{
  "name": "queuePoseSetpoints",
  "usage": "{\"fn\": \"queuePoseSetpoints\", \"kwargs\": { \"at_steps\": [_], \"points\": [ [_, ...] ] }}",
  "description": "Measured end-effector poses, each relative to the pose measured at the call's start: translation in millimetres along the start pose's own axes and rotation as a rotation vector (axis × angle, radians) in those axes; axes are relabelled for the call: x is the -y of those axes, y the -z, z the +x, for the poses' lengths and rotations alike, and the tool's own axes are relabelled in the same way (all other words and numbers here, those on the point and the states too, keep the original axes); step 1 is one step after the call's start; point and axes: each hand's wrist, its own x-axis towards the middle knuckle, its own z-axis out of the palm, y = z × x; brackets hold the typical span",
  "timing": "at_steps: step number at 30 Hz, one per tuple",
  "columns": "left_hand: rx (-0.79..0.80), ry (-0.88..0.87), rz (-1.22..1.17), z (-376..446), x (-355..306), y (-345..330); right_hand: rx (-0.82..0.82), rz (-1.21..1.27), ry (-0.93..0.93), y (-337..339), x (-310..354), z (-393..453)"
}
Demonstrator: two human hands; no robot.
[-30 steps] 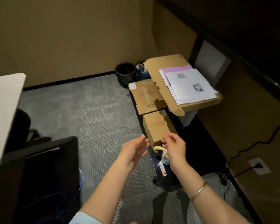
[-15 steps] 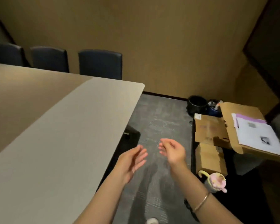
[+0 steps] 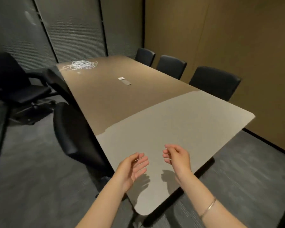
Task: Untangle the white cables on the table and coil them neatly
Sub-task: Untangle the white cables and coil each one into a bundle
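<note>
A tangled heap of white cables [image 3: 81, 64] lies at the far left end of the long table [image 3: 155, 112]. My left hand [image 3: 133, 168] hovers above the near end of the table, palm up, with relaxed fingers and nothing in it. My right hand [image 3: 176, 156] is beside it, a hand's width to the right, fingers loosely curled and empty. A thin bracelet sits on my right wrist. Both hands are far from the cables.
A small flat device [image 3: 125, 81] lies mid-table. Black office chairs [image 3: 76, 129] stand along the left side, one pushed against the table edge. Three dark chairs [image 3: 214, 81] line the right side by the wall. Grey carpet surrounds the table.
The view has swung left from the floor boxes to the whole table, and the cable heap has come into sight. Both hands stay raised, empty and close together.
</note>
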Motion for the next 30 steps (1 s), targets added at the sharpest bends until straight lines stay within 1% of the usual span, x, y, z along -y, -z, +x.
{"fn": "queuePoseSetpoints", "kwargs": {
  "at_steps": [3, 6, 7, 8, 11, 15, 19, 20, 21, 23, 26, 30],
  "points": [
    [-0.069, -0.067, -0.095, -16, -40, 66, 0.100, -0.045, 0.010, -87, -4, -13],
    [-0.121, -0.149, -0.192, -37, -90, 160, 0.249, -0.076, 0.011, -206, -12, -35],
    [-0.131, -0.163, -0.206, -43, -103, 179, 0.287, -0.079, 0.020, -234, -12, -41],
    [-0.149, -0.190, -0.231, -52, -126, 216, 0.342, -0.077, 0.029, -280, -13, -51],
    [-0.222, -0.274, -0.234, -73, -190, 315, 0.471, -0.058, 0.061, -406, -16, -81],
    [-0.310, -0.331, -0.254, -93, -253, 414, 0.600, -0.087, 0.054, -523, -28, -107],
    [-0.369, -0.347, -0.287, -94, -303, 490, 0.643, -0.127, 0.014, -609, -50, -111],
    [-0.379, -0.352, -0.296, -93, -311, 502, 0.643, -0.136, 0.014, -622, -54, -109],
    [-0.396, -0.353, -0.304, -83, -328, 531, 0.661, -0.153, 0.011, -656, -64, -102],
    [-0.408, -0.359, -0.317, -79, -342, 548, 0.680, -0.164, 0.005, -677, -68, -95],
    [-0.422, -0.344, -0.321, -38, -386, 593, 0.695, -0.184, -0.011, -747, -79, -60],
    [-0.452, -0.323, -0.317, 24, -462, 633, 0.670, -0.160, -0.019, -836, -73, -8]
  ]
}}
